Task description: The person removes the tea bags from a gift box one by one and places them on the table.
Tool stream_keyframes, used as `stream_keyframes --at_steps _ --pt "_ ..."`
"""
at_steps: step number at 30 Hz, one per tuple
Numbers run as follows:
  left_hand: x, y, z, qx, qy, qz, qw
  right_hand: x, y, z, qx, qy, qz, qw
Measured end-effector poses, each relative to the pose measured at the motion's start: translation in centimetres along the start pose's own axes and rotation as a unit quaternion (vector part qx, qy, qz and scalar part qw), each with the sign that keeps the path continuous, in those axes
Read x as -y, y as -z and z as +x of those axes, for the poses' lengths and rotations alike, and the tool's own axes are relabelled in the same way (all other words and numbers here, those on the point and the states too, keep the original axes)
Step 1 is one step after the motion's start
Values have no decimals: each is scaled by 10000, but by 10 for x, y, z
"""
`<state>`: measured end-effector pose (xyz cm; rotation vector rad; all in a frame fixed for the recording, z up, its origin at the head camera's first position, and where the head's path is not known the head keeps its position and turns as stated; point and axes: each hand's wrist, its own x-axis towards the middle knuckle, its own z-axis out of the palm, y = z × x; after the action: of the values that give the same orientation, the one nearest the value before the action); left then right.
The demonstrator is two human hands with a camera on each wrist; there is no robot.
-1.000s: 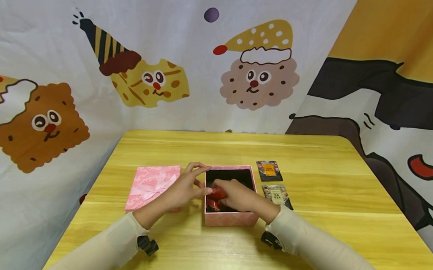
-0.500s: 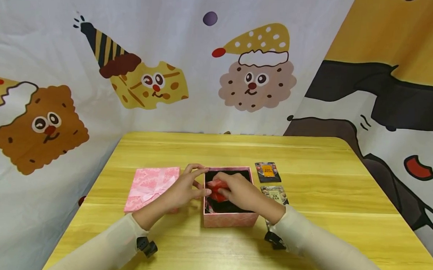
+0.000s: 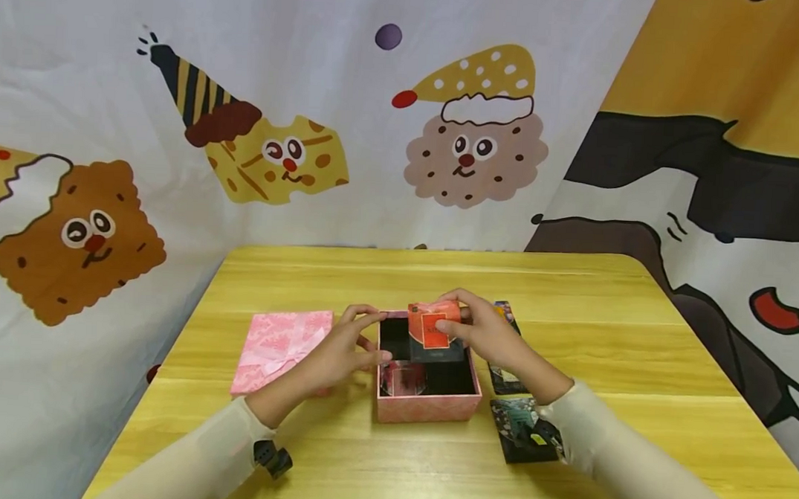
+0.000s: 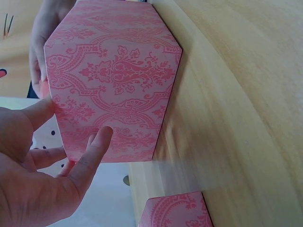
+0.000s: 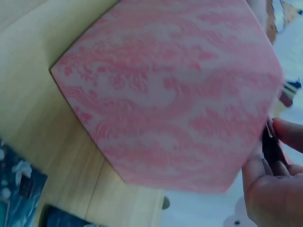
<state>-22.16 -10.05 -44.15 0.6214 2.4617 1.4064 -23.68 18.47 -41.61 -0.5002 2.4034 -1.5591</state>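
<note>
From the head view I see my right hand [image 3: 486, 335] pinching a red-and-black packet [image 3: 434, 331] just above the far part of the open pink box [image 3: 426, 407], which sits near the middle of the yellow table [image 3: 398, 279]. My left hand [image 3: 344, 347] rests relaxed against the box's left wall, fingers extended, gripping nothing. Something clear and glossy lies in the box's near left corner; I cannot tell what it is. The pink lid [image 3: 278, 345] lies flat just left of the box. 1 dark packet [image 3: 522, 430] lies on the table by my right forearm, and others show partly behind that hand.

In the left wrist view, my left hand [image 4: 45, 175] is spread, its fingertips [image 4: 104, 135] touching the patterned side of the pink box [image 4: 118, 80].

In the right wrist view, the pink box [image 5: 175, 90] fills most of the picture, blurred. My right hand [image 5: 274, 189] shows at the lower right edge with a thin dark edge between its fingers. A dark packet [image 5: 19, 189] lies on the table at lower left.
</note>
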Motion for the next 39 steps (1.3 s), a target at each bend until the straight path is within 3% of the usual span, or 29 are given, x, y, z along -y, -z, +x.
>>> stream_keyframes --at_steps 6,12,25,39 --pt "0 1 0 22 -46 52 10000 -10 26 -4 -215 -258 823 9960" --pt "0 1 -1 61 -39 38 10000 -23 52 -7 -454 -511 1091 9917" --pt "1 1 0 24 -101 18 9999 -54 97 -9 -894 -1032 851 9870" --pt "0 0 0 -8 -88 70 9999 -86 122 -12 -1414 -1387 358 9795"
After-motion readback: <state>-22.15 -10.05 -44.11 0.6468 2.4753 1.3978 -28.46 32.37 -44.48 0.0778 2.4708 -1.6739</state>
